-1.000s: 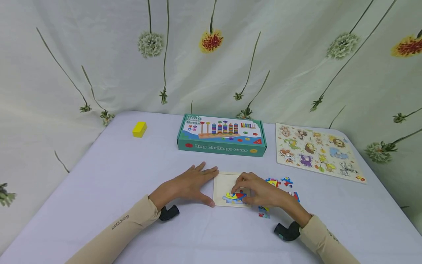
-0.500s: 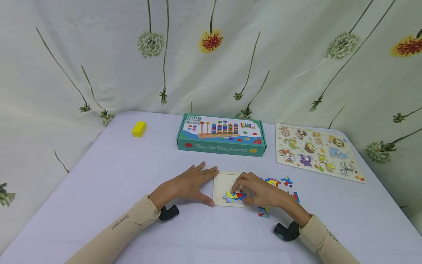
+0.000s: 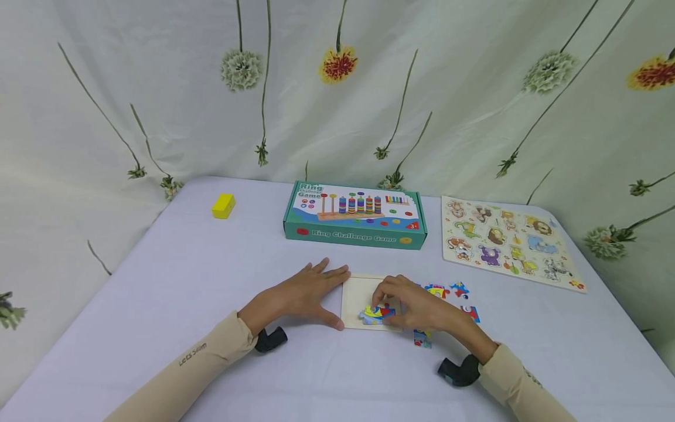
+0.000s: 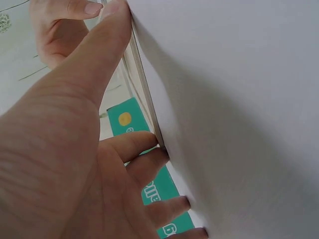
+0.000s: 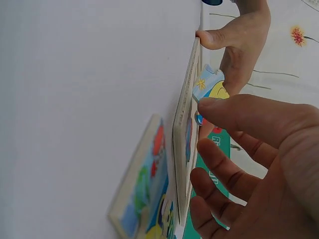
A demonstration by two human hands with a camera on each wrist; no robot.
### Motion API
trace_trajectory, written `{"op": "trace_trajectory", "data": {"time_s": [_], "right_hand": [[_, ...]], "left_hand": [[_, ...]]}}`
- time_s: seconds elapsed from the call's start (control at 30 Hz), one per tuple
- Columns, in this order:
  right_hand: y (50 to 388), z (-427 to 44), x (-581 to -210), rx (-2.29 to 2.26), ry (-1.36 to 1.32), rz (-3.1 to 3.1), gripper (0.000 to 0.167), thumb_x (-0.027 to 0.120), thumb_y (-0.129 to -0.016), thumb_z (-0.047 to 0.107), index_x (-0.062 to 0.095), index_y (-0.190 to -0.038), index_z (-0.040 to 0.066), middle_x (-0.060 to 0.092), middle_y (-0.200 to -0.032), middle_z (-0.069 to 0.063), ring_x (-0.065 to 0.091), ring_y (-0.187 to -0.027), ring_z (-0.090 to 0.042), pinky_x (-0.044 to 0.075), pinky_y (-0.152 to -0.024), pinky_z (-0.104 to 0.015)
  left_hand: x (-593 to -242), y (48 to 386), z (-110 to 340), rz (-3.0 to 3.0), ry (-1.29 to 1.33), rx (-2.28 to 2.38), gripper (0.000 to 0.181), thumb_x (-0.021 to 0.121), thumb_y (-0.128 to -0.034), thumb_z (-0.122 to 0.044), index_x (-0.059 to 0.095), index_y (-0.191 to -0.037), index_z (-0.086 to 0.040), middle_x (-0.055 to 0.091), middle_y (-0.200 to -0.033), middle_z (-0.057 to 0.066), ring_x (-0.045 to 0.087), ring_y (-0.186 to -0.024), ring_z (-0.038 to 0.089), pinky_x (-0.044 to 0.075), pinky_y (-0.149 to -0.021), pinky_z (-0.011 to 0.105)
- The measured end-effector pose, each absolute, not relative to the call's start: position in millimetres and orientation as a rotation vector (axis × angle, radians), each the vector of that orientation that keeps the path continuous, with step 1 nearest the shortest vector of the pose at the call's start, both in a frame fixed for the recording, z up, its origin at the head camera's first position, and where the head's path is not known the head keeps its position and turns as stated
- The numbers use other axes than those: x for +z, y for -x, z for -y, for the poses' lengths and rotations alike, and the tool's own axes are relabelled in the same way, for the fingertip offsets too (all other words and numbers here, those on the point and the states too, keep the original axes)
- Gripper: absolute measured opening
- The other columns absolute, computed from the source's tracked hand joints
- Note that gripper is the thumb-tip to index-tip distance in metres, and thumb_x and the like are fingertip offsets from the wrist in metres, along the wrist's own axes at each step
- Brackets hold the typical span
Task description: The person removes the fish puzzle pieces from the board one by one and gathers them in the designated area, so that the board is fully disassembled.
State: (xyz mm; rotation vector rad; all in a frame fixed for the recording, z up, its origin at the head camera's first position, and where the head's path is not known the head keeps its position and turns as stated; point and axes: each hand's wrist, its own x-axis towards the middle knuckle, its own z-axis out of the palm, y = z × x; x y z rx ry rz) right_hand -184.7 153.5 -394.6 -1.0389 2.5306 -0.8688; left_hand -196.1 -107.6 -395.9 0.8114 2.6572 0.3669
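Observation:
A small wooden puzzle tray (image 3: 358, 290) lies in front of me. My left hand (image 3: 303, 295) rests at its left side with fingers spread and nearly straight, the thumb at the near left corner. Over the tray's right part, my right hand (image 3: 413, 305) pinches a blue-and-yellow puzzle piece (image 3: 371, 315) between thumb and fingers. In the right wrist view this puzzle piece (image 5: 203, 85) stands tilted above the tray floor. Another piece with red and blue lies in the tray, partly covered by the right hand.
Loose puzzle pieces (image 3: 436, 291) lie right of the tray, some hidden under the right hand. Behind stands a green Ring Challenge Game box (image 3: 354, 217). An animal puzzle board (image 3: 511, 243) lies back right, a yellow block (image 3: 224, 206) back left.
The pinched puzzle piece has shifted slightly right and now looks tilted up from the tray. The right fingers have moved a little with it; the left hand has stayed still.

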Motion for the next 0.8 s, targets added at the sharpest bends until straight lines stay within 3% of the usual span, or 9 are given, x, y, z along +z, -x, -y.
{"op": "trace_trajectory", "data": {"time_s": [0.43,0.8], "right_hand": [[182.4,-150.8,-393.7,-0.89,1.067,-2.483,0.021,0.071,-0.085,0.006,0.058,-0.095,0.019,0.055,-0.083,0.01,0.05,-0.084,-0.012,0.044,-0.078,-0.027],[182.7,-151.7,-391.8,-0.962,0.993,-2.418,0.018,0.066,-0.089,0.007,0.058,-0.1,0.019,0.055,-0.083,0.008,0.051,-0.078,-0.011,0.045,-0.069,-0.021]], "left_hand": [[-396.7,196.5,106.8,-2.663,-0.808,0.361,0.104,0.073,-0.0688,-0.066,0.029,-0.152,-0.021,0.023,-0.158,-0.007,0.006,-0.148,0.029,0.008,-0.117,0.054],[-395.7,196.4,107.2,-2.661,-0.814,0.362,0.104,0.073,-0.0693,-0.066,0.029,-0.152,-0.021,0.022,-0.158,-0.007,0.006,-0.148,0.029,0.008,-0.117,0.054]]}}
